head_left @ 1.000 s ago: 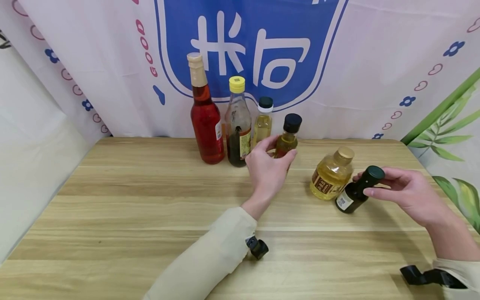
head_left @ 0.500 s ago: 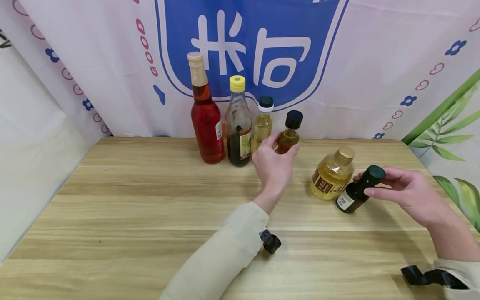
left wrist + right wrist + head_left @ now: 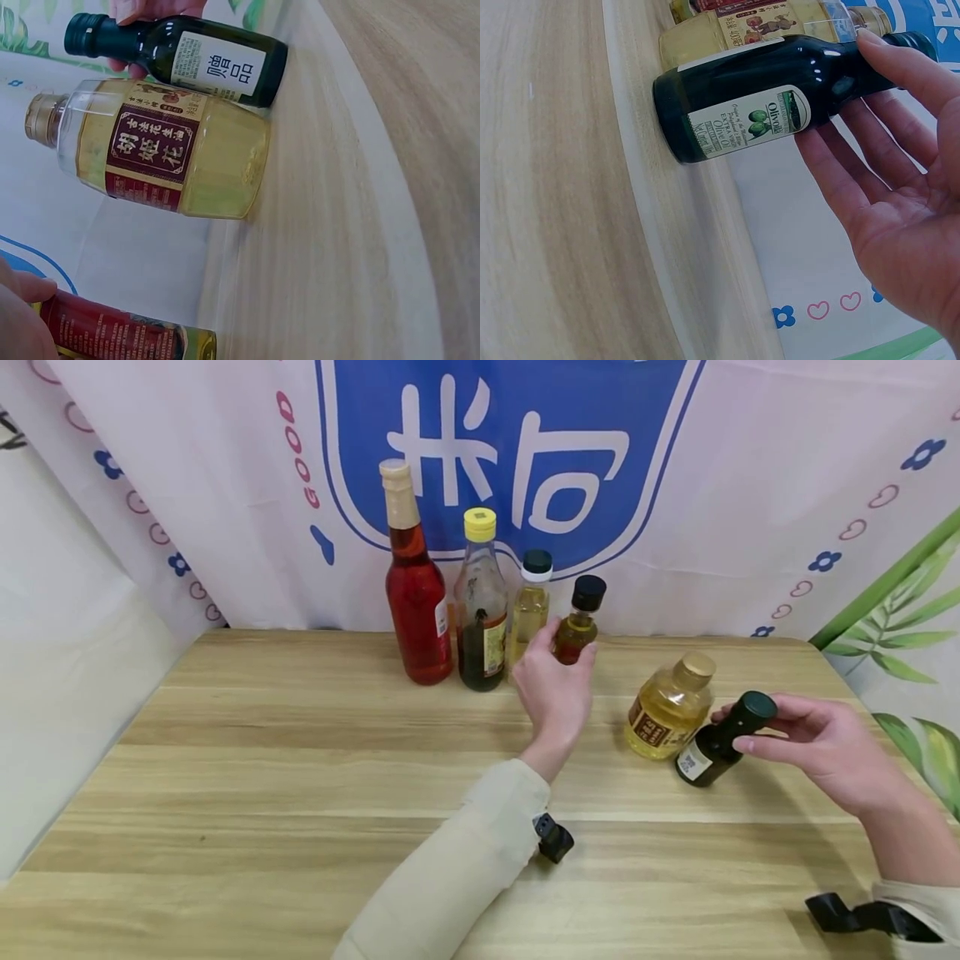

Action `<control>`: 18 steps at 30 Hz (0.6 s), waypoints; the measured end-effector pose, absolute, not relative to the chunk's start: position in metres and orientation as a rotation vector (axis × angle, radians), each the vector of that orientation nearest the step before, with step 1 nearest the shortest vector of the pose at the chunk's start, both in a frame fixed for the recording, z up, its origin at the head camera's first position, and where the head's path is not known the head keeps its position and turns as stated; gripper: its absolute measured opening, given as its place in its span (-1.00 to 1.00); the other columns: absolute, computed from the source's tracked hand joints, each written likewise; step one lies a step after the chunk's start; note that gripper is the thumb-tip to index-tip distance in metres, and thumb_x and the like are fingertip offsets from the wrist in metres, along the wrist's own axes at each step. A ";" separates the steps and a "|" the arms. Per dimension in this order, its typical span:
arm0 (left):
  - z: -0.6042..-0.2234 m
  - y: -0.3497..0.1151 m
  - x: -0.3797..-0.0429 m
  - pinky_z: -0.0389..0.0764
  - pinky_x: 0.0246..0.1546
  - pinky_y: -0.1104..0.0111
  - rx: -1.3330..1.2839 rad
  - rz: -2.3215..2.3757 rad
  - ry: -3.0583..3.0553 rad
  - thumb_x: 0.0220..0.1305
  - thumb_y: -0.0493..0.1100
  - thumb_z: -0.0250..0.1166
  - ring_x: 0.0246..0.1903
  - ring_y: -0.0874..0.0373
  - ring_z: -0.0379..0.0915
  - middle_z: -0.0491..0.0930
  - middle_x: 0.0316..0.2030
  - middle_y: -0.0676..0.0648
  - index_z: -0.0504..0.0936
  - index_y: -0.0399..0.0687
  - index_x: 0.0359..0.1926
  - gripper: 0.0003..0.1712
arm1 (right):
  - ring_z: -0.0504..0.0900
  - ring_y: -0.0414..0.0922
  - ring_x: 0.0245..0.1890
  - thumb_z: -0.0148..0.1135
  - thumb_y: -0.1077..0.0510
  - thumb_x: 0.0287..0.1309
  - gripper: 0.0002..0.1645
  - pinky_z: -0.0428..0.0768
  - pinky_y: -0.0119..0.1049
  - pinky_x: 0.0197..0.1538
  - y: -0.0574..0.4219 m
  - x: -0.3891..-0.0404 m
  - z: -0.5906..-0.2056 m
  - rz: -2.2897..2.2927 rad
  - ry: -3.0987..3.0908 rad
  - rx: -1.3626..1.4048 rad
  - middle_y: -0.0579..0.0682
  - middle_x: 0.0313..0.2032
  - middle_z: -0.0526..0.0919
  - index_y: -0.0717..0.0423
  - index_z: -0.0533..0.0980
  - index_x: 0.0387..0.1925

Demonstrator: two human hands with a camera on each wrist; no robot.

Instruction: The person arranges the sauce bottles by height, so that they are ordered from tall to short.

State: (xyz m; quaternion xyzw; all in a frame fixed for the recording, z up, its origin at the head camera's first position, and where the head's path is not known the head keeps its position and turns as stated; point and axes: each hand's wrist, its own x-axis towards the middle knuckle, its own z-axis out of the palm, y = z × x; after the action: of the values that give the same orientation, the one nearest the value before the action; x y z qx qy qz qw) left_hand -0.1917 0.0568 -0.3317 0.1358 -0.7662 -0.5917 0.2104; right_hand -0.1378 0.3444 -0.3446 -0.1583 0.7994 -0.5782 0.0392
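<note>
My left hand grips a small oil bottle with a black cap, thumb on one side and fingers on the other. In the left wrist view, this bottle's red label shows beside the thumb. My right hand holds a dark green olive oil bottle by its neck, between thumb and fingers. The olive oil bottle's base is at the table, and its label faces the right wrist camera. Close against it stands a squat peanut oil bottle with a gold cap, between the two hands.
Left of my left hand, a row runs along the back: a tall red bottle, a yellow-capped bottle of dark liquid and a slim green-capped oil bottle. Behind the wooden table hangs a printed curtain.
My left forearm has swung to the right, and the black-capped bottle has shifted slightly toward the back in my grip. My right hand keeps its hold on the olive oil bottle.
</note>
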 end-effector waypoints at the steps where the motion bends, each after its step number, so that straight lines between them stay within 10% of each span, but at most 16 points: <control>1: -0.332 0.057 -0.192 0.67 0.27 0.05 0.376 -1.643 -2.124 0.18 -0.13 0.63 0.16 -0.12 0.70 0.79 0.13 -0.11 0.70 -0.02 0.28 -0.37 | 0.76 -0.40 0.09 0.31 0.56 0.25 -0.48 0.74 -0.56 0.03 0.344 -0.138 -0.344 -1.750 2.479 -0.462 -0.19 0.05 0.84 0.33 0.61 0.24; 18: -0.331 0.062 -0.189 0.71 0.16 0.06 0.370 -1.667 -2.122 0.31 -0.11 0.53 0.11 -0.09 0.70 0.78 0.13 -0.13 0.67 0.00 0.33 -0.43 | 0.77 -0.40 0.07 0.33 0.55 0.24 -0.49 0.72 -0.58 0.03 0.343 -0.136 -0.345 -1.725 2.511 -0.430 -0.19 0.03 0.85 0.37 0.61 0.22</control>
State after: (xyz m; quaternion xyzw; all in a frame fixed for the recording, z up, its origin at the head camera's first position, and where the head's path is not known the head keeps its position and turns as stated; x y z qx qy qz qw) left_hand -0.1892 0.0620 -0.3311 0.1327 -0.7621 -0.5987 0.2077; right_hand -0.1360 0.3425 -0.3449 -0.1398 0.8157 -0.5604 0.0326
